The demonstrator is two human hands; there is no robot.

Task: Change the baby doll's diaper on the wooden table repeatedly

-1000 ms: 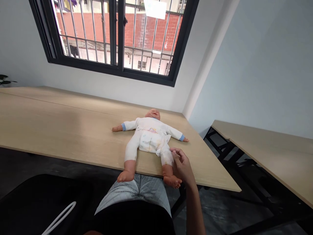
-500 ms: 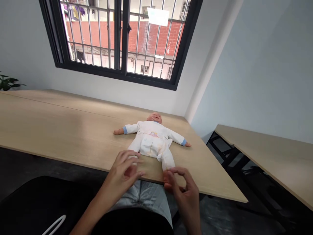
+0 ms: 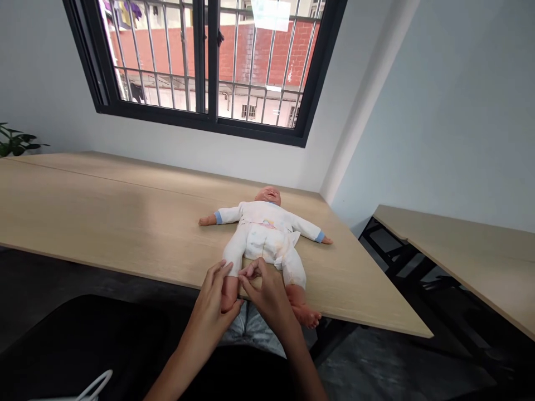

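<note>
The doll (image 3: 263, 213) lies on the table (image 3: 125, 214). The left hand (image 3: 212, 292) holds one leg (image 3: 230, 288). The right hand (image 3: 267, 287), pinched small, is at that leg's inner side; I can't tell if it holds cloth.

A baby doll (image 3: 264, 240) in white lies supine on the table (image 3: 104, 217), arms outspread.
</note>
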